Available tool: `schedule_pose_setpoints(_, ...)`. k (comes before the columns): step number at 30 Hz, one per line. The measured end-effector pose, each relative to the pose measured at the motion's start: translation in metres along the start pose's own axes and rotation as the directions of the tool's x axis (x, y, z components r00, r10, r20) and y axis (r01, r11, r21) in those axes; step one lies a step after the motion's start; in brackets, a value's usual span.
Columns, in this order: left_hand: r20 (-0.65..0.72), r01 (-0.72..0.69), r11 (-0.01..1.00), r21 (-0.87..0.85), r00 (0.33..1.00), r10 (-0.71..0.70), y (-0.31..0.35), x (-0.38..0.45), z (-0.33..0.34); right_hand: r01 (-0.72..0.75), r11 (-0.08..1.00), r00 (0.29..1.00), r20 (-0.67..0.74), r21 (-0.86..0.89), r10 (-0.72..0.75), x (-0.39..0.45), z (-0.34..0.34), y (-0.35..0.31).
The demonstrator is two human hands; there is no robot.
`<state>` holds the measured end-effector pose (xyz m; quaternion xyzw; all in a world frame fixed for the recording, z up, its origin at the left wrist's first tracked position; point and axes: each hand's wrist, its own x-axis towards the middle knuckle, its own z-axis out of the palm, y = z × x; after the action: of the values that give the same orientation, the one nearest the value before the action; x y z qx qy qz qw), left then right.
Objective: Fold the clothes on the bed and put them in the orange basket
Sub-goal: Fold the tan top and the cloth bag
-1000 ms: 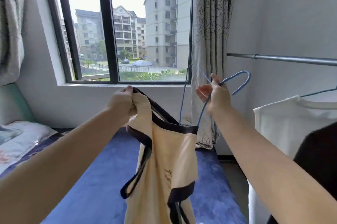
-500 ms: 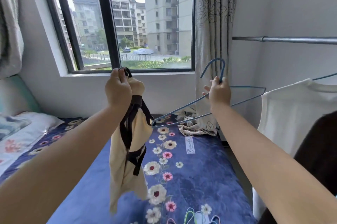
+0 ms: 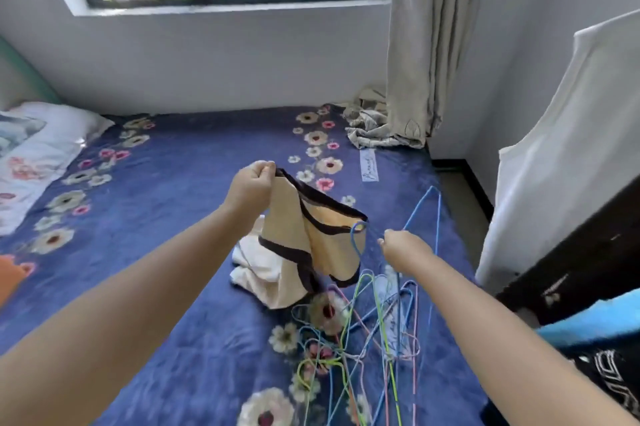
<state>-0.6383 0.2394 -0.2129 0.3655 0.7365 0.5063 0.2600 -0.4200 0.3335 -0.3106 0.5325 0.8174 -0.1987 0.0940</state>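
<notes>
A pile of thin wire hangers [image 3: 349, 349] in blue, green and pink lies tangled on the soft blue flowery blanket [image 3: 180, 287]. Just past it, the right hand [image 3: 403, 249] curls its fingers around a blue wire hanger [image 3: 427, 217]. The left hand [image 3: 251, 188] pinches the dark strap of a cream top [image 3: 311, 245], which hangs down from the fingers over a white folded cloth [image 3: 256, 262]. An orange basket [image 3: 8, 275] peeks in at the left edge. Far back sit a pillow [image 3: 38, 148] and a gray curtain [image 3: 422, 44].
</notes>
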Motion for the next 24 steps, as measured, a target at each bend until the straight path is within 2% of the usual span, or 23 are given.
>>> schedule_pose_setpoints(4, -0.024, 0.077, 0.997, -0.008, 0.997, -0.077, -0.041, -0.011, -0.008, -0.019, 0.995, 0.988, 0.148, -0.095, 0.034, 0.002, 0.075, 0.012)
schedule_pose_setpoints(7, -0.052, 0.053, 0.998, -0.045, 0.997, -0.056, -0.045, -0.015, -0.017, -0.043, 0.986, 0.919, 0.382, -0.159, 0.101, -0.003, 0.114, 0.008)
schedule_pose_setpoints(8, -0.059, 0.051, 0.997, -0.059, 0.997, -0.054, -0.044, -0.016, -0.021, -0.059, 0.990, 0.893, 0.437, -0.126, 0.109, -0.005, 0.121, 0.003)
schedule_pose_setpoints(9, -0.063, 0.052, 0.996, -0.073, 0.996, -0.056, -0.041, -0.016, -0.024, -0.036, 0.998, 0.895, 0.442, -0.051, 0.055, -0.005, 0.127, -0.002)
schedule_pose_setpoints(12, -0.045, 0.064, 0.980, -0.187, 0.996, -0.073, -0.030, -0.015, -0.040, 0.090, 0.946, 0.959, 0.230, 0.311, -0.167, -0.006, 0.117, -0.034)
schedule_pose_setpoints(13, -0.028, 0.061, 0.969, -0.240, 0.997, -0.070, -0.023, -0.013, -0.047, 0.198, 0.895, 0.958, 0.116, 0.399, -0.264, -0.005, 0.106, -0.051)
schedule_pose_setpoints(15, 0.022, 0.068, 0.942, -0.328, 0.998, -0.064, -0.010, -0.011, -0.057, 0.378, 0.821, 0.917, -0.052, 0.428, -0.395, -0.005, 0.089, -0.078)
schedule_pose_setpoints(19, 0.114, 0.022, 0.892, -0.451, 0.993, 0.033, 0.030, -0.012, -0.083, 0.529, 0.814, 0.839, -0.294, 0.240, -0.458, 0.000, 0.041, -0.117)
schedule_pose_setpoints(22, 0.182, -0.019, 0.870, -0.492, 0.976, 0.124, 0.055, -0.012, -0.099, 0.470, 0.883, 0.871, -0.152, -0.018, -0.467, 0.008, 0.001, -0.128)
schedule_pose_setpoints(24, 0.171, -0.017, 0.855, -0.518, 0.977, 0.123, 0.071, -0.012, -0.110, 0.416, 0.891, 0.901, -0.049, -0.180, -0.431, 0.012, -0.025, -0.127)
